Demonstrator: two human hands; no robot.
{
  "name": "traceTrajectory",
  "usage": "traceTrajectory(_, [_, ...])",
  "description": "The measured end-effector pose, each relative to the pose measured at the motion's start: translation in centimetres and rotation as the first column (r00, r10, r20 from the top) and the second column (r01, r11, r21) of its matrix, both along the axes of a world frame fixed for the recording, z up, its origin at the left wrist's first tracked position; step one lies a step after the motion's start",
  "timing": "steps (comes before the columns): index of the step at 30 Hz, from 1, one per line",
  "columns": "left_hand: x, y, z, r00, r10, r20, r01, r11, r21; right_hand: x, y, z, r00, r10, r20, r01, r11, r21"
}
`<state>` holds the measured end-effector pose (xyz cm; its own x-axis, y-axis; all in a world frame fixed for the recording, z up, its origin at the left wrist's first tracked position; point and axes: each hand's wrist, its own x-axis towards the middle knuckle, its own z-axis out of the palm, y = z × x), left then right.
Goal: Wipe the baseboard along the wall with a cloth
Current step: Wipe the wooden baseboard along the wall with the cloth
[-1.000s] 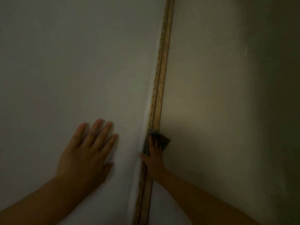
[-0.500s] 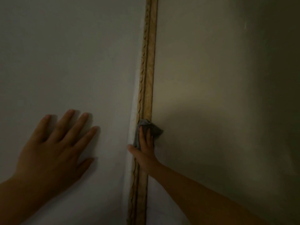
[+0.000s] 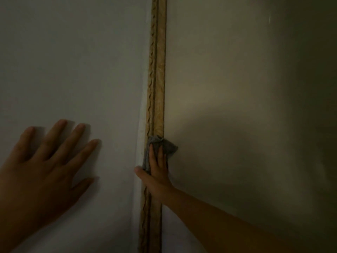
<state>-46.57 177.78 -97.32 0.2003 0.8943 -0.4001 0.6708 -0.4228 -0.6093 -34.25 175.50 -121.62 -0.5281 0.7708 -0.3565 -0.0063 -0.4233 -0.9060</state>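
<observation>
A narrow tan baseboard [image 3: 157, 70] with a wavy pattern runs from the top to the bottom of the dim view, between a pale surface on the left and a beige one on the right. My right hand [image 3: 156, 177] presses a small grey cloth [image 3: 168, 146] flat against the baseboard, with the cloth bunched past my fingertips and my thumb off the strip's left edge. My left hand [image 3: 42, 168] lies flat on the pale surface [image 3: 73, 61] to the left, fingers spread, holding nothing.
The beige surface [image 3: 237, 88] right of the baseboard darkens into shadow towards the right edge. A thin white seam [image 3: 141, 125] lines the baseboard's left side. Nothing else stands in view.
The view has shifted, so the baseboard and both hands sit further left in the frame. My right hand and the cloth have slid a little further up the strip.
</observation>
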Motion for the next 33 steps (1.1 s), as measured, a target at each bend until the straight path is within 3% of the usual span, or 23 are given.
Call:
traceTrajectory(15, [-0.3,0.5,0.2,0.999,0.006,-0.05,-0.012,0.994,-0.112,0.7,0.3,0.4,1.0,0.012,0.013,-0.012,1.0,-0.011])
traceTrajectory(23, [1.0,1.1,-0.6,1.0,0.025,-0.004,-0.026,0.998,-0.061,0.7,-1.8,-0.3,1.0,0.0,0.006,0.0,1.0,0.027])
traceTrajectory(27, [0.8,1.0,-1.0,0.999,0.045,0.005,-0.044,0.997,-0.058,0.4,-1.1,0.2,0.996,-0.058,-0.061,0.056,0.998,-0.038])
traceTrajectory(33, [1.4,1.0,-0.3,0.997,-0.022,-0.07,0.017,0.998,-0.068,0.7,-0.7,0.2,0.993,-0.082,-0.087,0.08,0.996,-0.027])
